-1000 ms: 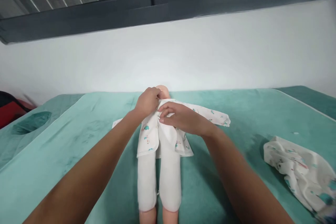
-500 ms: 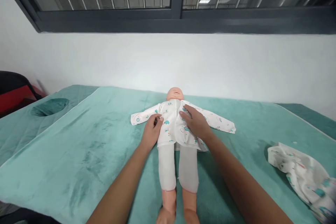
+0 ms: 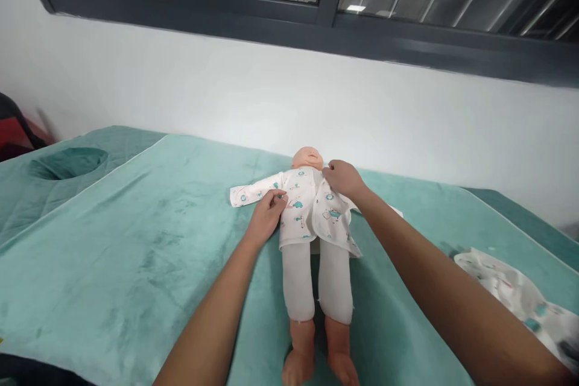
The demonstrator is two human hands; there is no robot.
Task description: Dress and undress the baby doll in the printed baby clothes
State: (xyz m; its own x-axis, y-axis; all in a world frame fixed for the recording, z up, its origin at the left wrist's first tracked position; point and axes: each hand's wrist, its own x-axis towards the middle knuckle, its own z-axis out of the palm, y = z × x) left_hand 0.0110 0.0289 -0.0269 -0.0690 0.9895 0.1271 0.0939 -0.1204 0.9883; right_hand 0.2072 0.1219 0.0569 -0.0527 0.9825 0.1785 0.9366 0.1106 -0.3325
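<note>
A baby doll (image 3: 307,158) lies on its back, feet toward me, its legs covered in white cloth with bare feet. It wears a white, long-sleeved baby shirt (image 3: 298,211) with small green prints, the front open below the chest. My left hand (image 3: 268,214) is closed at the shirt's side below the armpit, thumb and fingers pinching the fabric. Up by the neck, my right hand (image 3: 344,180) has its fingers curled on the upper edge of the front panel. That arm hides much of the sleeve on its side.
A green cover (image 3: 149,253) spreads beneath the doll, with a round hole (image 3: 70,163) at far left. Another crumpled printed cloth (image 3: 502,277) lies at right, partly behind my forearm. A white wall (image 3: 235,84) and a barred window stand behind.
My right hand has gone from lying spread on the chest to curled fingers at the collar. My left hand stays by the shirt's side. The view has tilted.
</note>
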